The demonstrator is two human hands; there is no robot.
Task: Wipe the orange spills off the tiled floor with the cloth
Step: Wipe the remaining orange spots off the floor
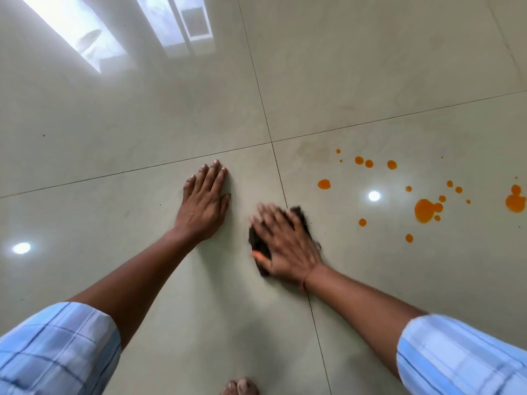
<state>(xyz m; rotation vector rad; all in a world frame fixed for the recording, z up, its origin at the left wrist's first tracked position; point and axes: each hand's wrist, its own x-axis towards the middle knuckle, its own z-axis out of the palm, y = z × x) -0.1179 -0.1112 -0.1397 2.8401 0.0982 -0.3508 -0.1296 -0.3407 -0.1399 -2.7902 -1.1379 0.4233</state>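
Note:
My right hand (285, 242) lies flat on a dark brown cloth (299, 216), fingers spread, pressing it to the glossy beige tiled floor (356, 81); the hand is motion-blurred. The cloth shows only at the edges around the hand. Orange spills (424, 210) dot the tile to the right of the cloth: a large blot, another large blot (515, 201) at the frame's right edge, and several small drops (324, 184) closer in. My left hand (204, 203) rests flat and open on the tile to the left, fingers straight, holding nothing.
Dark grout lines (271, 142) cross just beyond the hands. A bare foot's toes (239, 386) show at the bottom edge. Window reflections (94, 38) and light glints shine on the floor. A faint smear (313, 151) marks the tile near the crossing.

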